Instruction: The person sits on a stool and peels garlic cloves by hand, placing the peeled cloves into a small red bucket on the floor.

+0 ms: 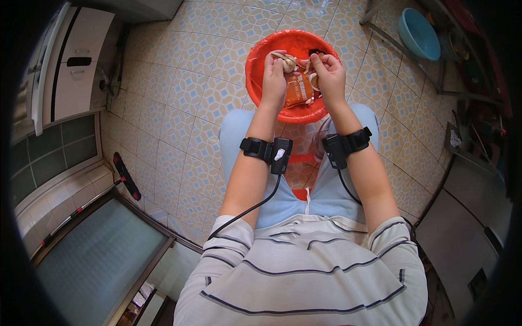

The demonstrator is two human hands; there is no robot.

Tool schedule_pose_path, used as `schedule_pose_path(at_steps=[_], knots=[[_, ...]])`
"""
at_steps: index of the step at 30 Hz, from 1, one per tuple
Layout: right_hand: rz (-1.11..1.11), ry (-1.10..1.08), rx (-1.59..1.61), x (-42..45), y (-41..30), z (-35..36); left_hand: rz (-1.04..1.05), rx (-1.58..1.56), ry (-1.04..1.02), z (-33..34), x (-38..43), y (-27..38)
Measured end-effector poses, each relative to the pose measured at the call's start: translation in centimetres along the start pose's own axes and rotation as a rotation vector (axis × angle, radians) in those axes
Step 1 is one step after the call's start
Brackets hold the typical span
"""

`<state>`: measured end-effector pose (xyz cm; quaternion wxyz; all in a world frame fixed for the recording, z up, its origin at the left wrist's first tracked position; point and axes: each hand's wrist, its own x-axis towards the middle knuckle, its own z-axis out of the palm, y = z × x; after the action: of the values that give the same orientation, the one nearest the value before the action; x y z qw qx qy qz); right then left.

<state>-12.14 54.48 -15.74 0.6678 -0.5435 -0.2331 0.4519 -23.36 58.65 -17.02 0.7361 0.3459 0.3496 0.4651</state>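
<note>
My left hand (275, 77) holds a garlic bulb (289, 64) with its dry stalk across the fingers. It hovers over a red bin (253, 87) lined with a red plastic bag. To the right, the thumb and fingers of my right hand (330, 75) pinch a bit of papery garlic skin (307, 66). Below both hands, an orange printed packet (299, 90) lies inside the bin. Scraps of pale peel (310, 101) rest around the packet. Part of the bin's contents is hidden behind my hands.
The bin stands before my knees on a patterned tile floor (179, 89). A light blue basin (420, 34) sits by a metal frame at the upper right. On the left are a white cabinet (81, 77) and a broom (127, 177). Cables run from both wrist straps.
</note>
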Motion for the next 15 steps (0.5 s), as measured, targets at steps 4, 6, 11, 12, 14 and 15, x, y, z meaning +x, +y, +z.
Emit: schedule_pose_path(at_steps=[4, 6, 11, 12, 14, 15], knots=[[0.046, 0.021, 0.005, 0.6, 0.1, -0.4, -0.069, -0.011, -0.013, 0.4, -0.5, 0.6], [0.079, 0.023, -0.032, 0.8, 0.6, -0.6, -0.087, -0.027, -0.023, 0.2, -0.4, 0.6], [0.114, 0.003, -0.152, 0.6, 1.3, -0.5, -0.154, -0.072, -0.034, 0.2, -0.5, 0.7], [0.114, 0.001, -0.153, 0.6, 1.2, -0.4, -0.153, -0.072, -0.033, 0.0, -0.4, 0.7], [0.153, -0.156, -0.056, 0.6, 1.0, -0.2, -0.153, -0.026, -0.12, -0.4, -0.4, 0.7], [0.153, -0.155, -0.057, 0.6, 1.0, -0.3, -0.153, -0.026, -0.121, -0.4, -0.4, 0.7]])
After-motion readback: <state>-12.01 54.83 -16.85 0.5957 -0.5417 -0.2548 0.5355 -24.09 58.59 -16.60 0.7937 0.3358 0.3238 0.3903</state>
